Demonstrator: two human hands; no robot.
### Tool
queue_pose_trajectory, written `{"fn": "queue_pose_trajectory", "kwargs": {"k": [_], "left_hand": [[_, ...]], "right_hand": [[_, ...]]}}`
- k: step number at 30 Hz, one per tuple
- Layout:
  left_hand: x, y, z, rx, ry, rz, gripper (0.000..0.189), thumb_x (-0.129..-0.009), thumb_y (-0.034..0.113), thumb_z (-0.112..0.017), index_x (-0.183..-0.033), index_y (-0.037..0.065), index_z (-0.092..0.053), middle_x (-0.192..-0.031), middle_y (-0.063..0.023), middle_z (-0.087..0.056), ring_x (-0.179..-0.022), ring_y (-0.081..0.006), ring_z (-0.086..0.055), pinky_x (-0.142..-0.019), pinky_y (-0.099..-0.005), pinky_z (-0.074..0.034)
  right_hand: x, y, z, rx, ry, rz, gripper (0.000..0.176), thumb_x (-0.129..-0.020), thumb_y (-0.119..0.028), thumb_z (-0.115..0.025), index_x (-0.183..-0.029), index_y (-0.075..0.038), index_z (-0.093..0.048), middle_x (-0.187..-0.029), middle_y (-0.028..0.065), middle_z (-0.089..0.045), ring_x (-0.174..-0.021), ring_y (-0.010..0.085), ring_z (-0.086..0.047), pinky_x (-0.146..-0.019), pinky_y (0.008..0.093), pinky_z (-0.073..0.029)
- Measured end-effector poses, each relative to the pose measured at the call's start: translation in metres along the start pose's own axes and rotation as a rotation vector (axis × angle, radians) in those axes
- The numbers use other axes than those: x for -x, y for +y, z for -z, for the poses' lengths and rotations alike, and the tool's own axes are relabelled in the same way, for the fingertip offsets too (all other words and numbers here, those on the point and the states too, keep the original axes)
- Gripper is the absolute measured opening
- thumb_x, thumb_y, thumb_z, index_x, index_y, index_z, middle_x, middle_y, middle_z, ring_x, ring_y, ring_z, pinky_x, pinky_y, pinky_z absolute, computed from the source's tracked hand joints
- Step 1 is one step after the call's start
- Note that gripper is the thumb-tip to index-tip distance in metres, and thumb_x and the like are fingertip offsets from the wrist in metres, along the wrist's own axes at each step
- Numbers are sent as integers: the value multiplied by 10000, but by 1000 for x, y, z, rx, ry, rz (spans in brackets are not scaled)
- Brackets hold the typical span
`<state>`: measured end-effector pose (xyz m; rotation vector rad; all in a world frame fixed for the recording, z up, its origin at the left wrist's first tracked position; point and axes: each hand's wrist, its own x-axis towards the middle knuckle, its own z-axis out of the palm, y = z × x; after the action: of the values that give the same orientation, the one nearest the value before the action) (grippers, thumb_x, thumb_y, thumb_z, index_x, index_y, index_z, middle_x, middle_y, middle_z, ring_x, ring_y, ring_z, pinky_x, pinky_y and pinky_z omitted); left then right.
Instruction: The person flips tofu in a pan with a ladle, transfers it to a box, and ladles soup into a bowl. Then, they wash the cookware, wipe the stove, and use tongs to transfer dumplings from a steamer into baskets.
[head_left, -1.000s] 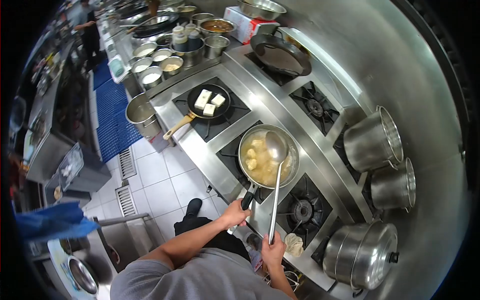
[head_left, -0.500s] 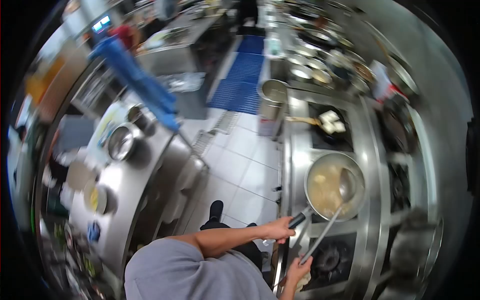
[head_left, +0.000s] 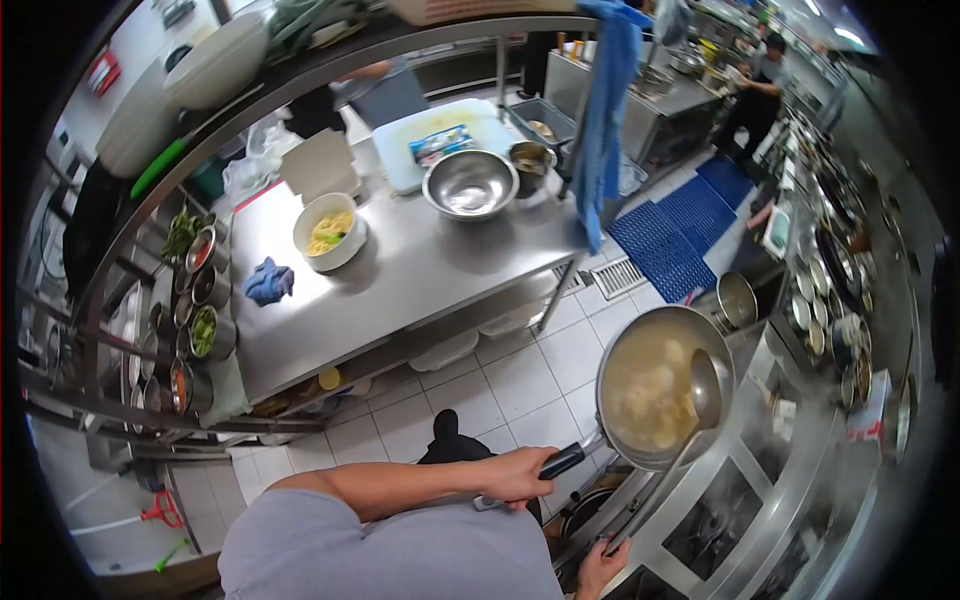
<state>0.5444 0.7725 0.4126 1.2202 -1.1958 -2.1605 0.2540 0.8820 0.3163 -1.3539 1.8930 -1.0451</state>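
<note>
My left hand is closed around the black handle of a deep metal pan. Cloudy broth with pale pieces in it fills much of the pan, which is held off the burners beside the stove's edge. In my right hand is the long handle of a ladle; its bowl rests inside the pan at the right side. Across the aisle, a white bowl with yellow noodles and some green stands on the steel counter.
A metal mixing bowl, a white cutting board and a crumpled blue cloth are on the counter. A blue towel hangs at its corner. The stove lies right. Another person stands farther off.
The pan has been lifted off the burner and carried left towards the counter, the ladle moving with it. My view has turned left, bringing the counter to the front.
</note>
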Motion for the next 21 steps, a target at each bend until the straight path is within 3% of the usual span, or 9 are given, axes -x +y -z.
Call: {"fn": "queue_pose_trajectory", "kwargs": {"k": [2, 3, 5, 8, 12, 18, 21], "left_hand": [[34, -2, 21, 72, 96, -14, 353, -900, 158, -583, -1165, -14, -426, -569, -20, -511, -428, -87, -503, -398, -254, -410], [49, -4, 32, 82, 149, -6, 314, -900, 155, -590, -1122, -3, -434, -571, -16, -509, -428, -81, -501, -394, -247, -406], [84, 3, 50, 115, 244, 2, 236, -899, 154, -597, -1025, 24, -445, -572, -2, -496, -427, -71, -497, -387, -234, -395], [123, -13, 76, 148, 395, 31, 208, -893, 147, -606, -977, 39, -449, -602, 4, -496, -435, -82, -517, -391, -239, -422], [169, -38, 104, 268, 573, -29, 218, -891, 135, -614, -976, 40, -438, -628, -11, -501, -443, -99, -534, -399, -250, -447], [226, -69, 129, 408, 894, -84, 214, -893, 108, -621, -948, 56, -421, -605, -5, -487, -435, -105, -539, -384, -252, -446], [243, -76, 136, 483, 1033, -105, 214, -896, 108, -621, -953, 55, -421, -584, -14, -484, -430, -110, -539, -377, -249, -440]], "right_hand": [[-12, -22, -15, 30, -137, 17, 132, -809, 21, -516, -939, 24, -494, -773, 60, -507, -690, 137, -484, -635, 283, -432], [-19, -28, -23, 65, -186, -43, 118, -818, 6, -532, -935, 19, -515, -699, 64, -513, -610, 146, -498, -583, 315, -443], [-35, -75, -50, 168, -205, 193, 106, -816, -14, -543, -919, 9, -533, -642, 93, -512, -540, 167, -489, -531, 333, -426], [-59, -124, -86, 197, -335, 312, 158, -805, -50, -562, -957, -6, -567, -575, 115, -472, -481, 217, -492, -507, 333, -425], [-82, -182, -145, 274, -501, 461, 265, -803, -55, -567, -1063, -5, -578, -572, 138, -518, -481, 257, -556, -516, 353, -453], [-100, -258, -236, 292, -787, 620, 269, -806, -66, -581, -1067, 0, -572, -586, 163, -543, -507, 299, -589, -532, 371, -469], [-103, -300, -267, 335, -947, 592, 290, -814, -91, -583, -1087, 8, -574, -602, 163, -559, -501, 293, -580, -521, 362, -458]]}}
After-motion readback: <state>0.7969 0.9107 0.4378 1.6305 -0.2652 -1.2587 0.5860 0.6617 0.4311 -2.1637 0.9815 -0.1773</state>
